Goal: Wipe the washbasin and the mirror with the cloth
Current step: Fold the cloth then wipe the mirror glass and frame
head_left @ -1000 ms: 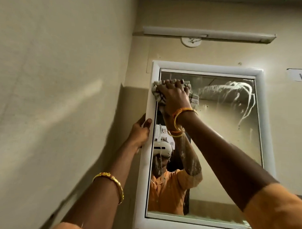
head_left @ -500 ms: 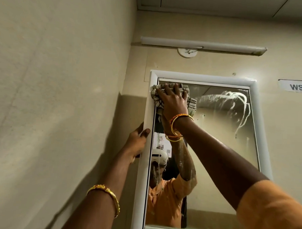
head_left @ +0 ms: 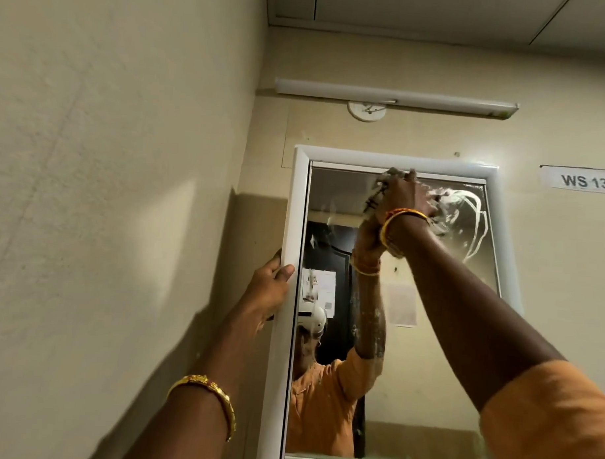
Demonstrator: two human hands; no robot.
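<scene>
Up near the top edge of the mirror [head_left: 427,336], the cloth [head_left: 376,197] is lying flat on the glass under the right hand [head_left: 403,198], whose fingers are pressing it there, though motion blur is hiding how they lie. The left hand [head_left: 270,288] is gripping the mirror's white frame [head_left: 279,348] on its left side, thumb on the front. White smears [head_left: 469,218] are showing just right of the cloth, and a label reading WS 13 [head_left: 584,180] is hanging on the wall.
</scene>
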